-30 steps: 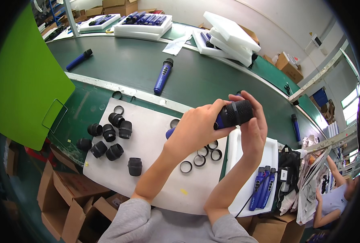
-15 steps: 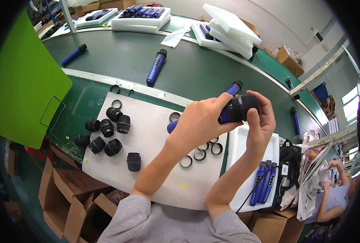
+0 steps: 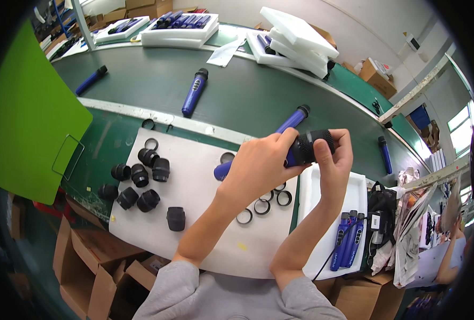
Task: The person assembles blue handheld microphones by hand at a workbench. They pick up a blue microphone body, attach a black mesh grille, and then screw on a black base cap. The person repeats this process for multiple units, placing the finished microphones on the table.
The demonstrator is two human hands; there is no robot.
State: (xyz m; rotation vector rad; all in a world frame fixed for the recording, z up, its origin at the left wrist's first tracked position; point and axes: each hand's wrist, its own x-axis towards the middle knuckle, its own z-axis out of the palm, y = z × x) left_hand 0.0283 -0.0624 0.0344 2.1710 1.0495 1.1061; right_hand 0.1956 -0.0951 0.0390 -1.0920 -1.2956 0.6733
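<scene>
My left hand [image 3: 261,162] is closed around the blue handle of a microphone [image 3: 222,170], whose tail end sticks out on its left side. At the other end my right hand [image 3: 335,165] grips the microphone's black mesh head [image 3: 303,149], with the thumb pressed on it and the fingers curled behind. Under and beside my hands, several thin black rings [image 3: 262,206] lie on the white sheet [image 3: 210,256]. Several loose black microphone heads [image 3: 139,175] are grouped on its left, and a single head [image 3: 176,218] stands nearer me.
Blue microphones [image 3: 195,93] lie along the green belt [image 3: 141,74], one [image 3: 295,118] just beyond my hands. A white foam tray [image 3: 314,240] with several microphones is at right. Foam trays [image 3: 178,36] stand behind the belt. Cardboard boxes [image 3: 82,266] sit lower left; a co-worker's arm [image 3: 450,261] is far right.
Both hands have shifted slightly left and the right fingers have changed their hold on the mesh head. The microphones on the belt appear farther left. The co-worker's arm has risen.
</scene>
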